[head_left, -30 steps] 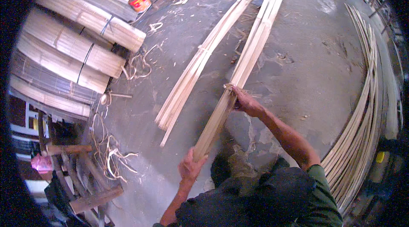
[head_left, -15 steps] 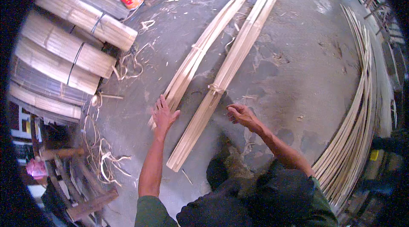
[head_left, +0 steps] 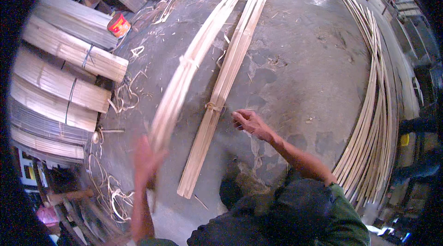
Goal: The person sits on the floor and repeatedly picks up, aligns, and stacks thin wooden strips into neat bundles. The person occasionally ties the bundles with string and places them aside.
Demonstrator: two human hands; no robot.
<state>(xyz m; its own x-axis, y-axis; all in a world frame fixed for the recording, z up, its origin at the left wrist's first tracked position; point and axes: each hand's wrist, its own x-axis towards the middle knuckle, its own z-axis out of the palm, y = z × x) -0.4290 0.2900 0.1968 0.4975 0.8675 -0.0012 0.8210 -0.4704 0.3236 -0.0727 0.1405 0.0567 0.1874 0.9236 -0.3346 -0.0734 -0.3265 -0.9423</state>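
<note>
Two long bundles of pale, flat wood or bamboo strips stretch away from me across the floor. My left hand [head_left: 148, 159], smeared by motion, is at the near end of the left bundle [head_left: 177, 84]; whether its fingers grip the strips cannot be made out. The right bundle [head_left: 198, 153] lies just beyond, bound with a thin tie [head_left: 213, 106]. Beside that tie, on its right and apart from the bundle, my right hand [head_left: 249, 123] hovers with fingers curled together. Anything held in them is too small or hidden to name.
Tied stacks of slats [head_left: 74, 52] line the left, with a red tub [head_left: 119, 25] on them. Loose fibre strips [head_left: 115, 195] tangle near a rough wooden frame [head_left: 69, 197]. Long thin rods [head_left: 369, 135] lie along the right.
My left hand has moved down and left from lying open on the left bundle, whose near end has shifted and blurred. My right hand remains curled near the tie. The view has shifted.
</note>
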